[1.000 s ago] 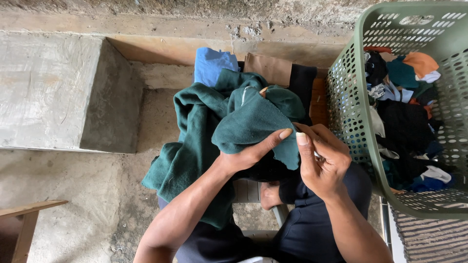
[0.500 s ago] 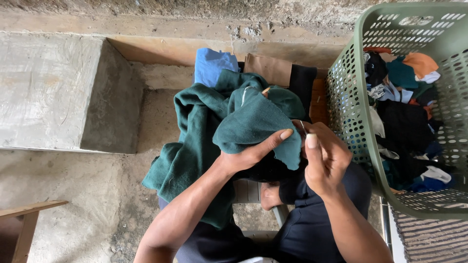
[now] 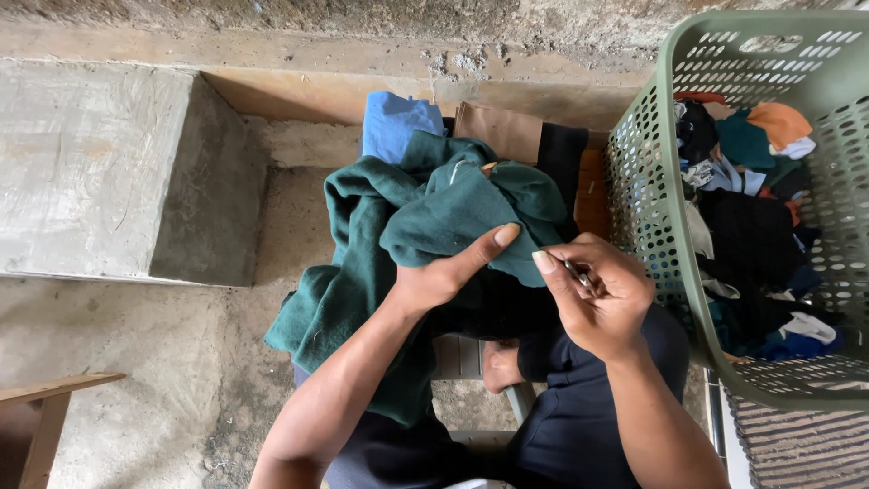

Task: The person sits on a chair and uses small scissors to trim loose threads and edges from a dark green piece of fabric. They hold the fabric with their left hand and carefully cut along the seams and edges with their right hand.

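Note:
A dark green garment (image 3: 398,244) lies bunched over my lap and hangs down to the left. My left hand (image 3: 448,272) grips a fold of it, thumb stretched along the cloth's edge. My right hand (image 3: 593,294) is just right of that fold, fingers pinched on a thin metal needle-like thing (image 3: 577,272) beside the cloth. A blue cloth (image 3: 398,122) and a brown one (image 3: 502,131) lie behind the green garment.
A green perforated laundry basket (image 3: 652,208) full of mixed clothes stands at the right. A concrete block (image 3: 90,163) sits at the left on a rough floor. A wooden piece (image 3: 45,398) shows at bottom left. I sit on a low stool.
My right hand has shifted slightly right and down, away from the fold's edge. My left hand keeps its grip on the green garment.

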